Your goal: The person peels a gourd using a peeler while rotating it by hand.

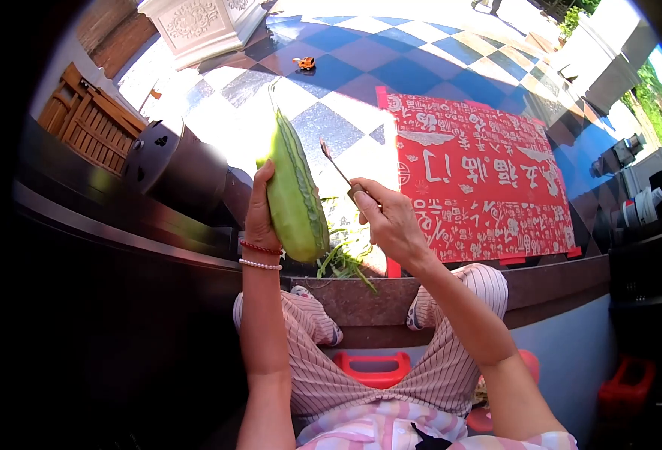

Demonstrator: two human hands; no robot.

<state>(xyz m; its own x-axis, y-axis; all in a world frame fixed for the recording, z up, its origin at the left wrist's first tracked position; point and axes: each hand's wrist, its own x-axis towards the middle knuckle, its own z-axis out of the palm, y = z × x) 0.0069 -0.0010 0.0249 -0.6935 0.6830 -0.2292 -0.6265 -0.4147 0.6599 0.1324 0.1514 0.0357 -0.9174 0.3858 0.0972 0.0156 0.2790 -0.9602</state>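
Observation:
My left hand point(259, 202) is closed round the left side of a long green gourd point(295, 202) and holds it upright, its narrow stem end pointing up. The gourd's left part is smooth and pale green, while darker ridged skin runs down its right side. In my closed right hand point(387, 214) is a slim tool that looks like a peeler point(334, 161), its dark tip pointing up and left. That tip is apart from the gourd, to its right. Green peelings point(346, 259) lie on the ground below, between my feet.
A red printed mat point(488, 180) lies on the checkered tiles to the right. A dark metal cylinder point(173, 169) and a wooden slatted chair point(94, 127) stand at the left. An orange toy vehicle point(304, 63) sits farther out. A stone step edge point(361, 300) runs before me.

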